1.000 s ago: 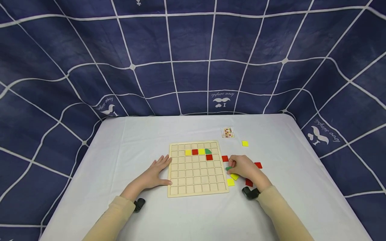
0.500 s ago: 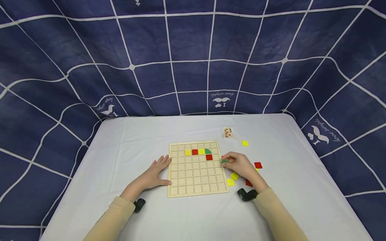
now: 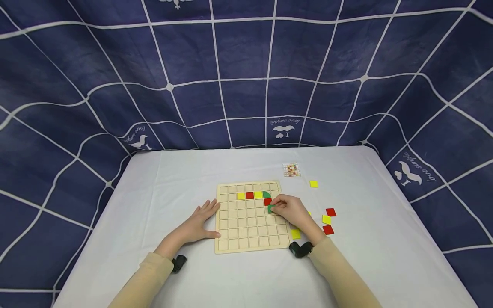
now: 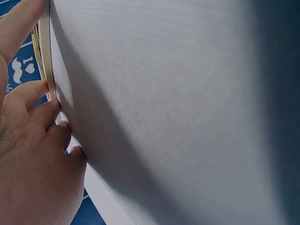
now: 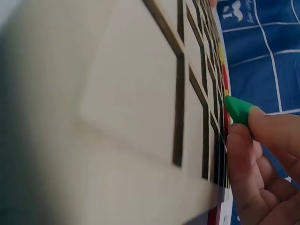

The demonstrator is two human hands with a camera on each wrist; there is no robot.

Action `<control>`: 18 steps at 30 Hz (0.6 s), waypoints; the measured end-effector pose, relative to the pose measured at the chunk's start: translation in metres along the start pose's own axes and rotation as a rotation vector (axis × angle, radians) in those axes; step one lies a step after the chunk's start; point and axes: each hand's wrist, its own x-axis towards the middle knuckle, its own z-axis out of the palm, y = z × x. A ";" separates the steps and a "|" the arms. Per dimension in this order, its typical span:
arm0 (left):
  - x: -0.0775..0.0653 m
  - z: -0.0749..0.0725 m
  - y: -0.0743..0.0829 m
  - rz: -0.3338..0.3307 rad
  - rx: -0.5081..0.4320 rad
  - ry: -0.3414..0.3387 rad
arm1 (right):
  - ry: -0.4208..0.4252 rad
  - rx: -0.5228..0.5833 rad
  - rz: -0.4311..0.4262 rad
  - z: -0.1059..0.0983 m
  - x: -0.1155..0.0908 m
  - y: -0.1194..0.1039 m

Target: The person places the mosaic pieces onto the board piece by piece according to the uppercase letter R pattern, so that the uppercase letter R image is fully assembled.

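Pinching a tilted green piece [image 3: 270, 209], right hand [image 3: 290, 210] over a pale wooden gridded board [image 3: 246, 233], near a flat red square [image 3: 267, 202], left hand [image 3: 195, 225] outspread against the board's edge, white cloth [image 3: 231, 282] beneath

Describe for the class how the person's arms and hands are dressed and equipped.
The left hand and right hand are both ungloved. The left sleeve and right sleeve are plain beige, long, and end near the wrists. Beneath sit a black left wrist camera and a black, elbow-shaped right wrist camera. No cables or markings can be made out.
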 end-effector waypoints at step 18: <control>0.001 0.002 -0.002 -0.001 0.024 -0.005 | 0.001 -0.209 -0.081 0.005 0.005 -0.012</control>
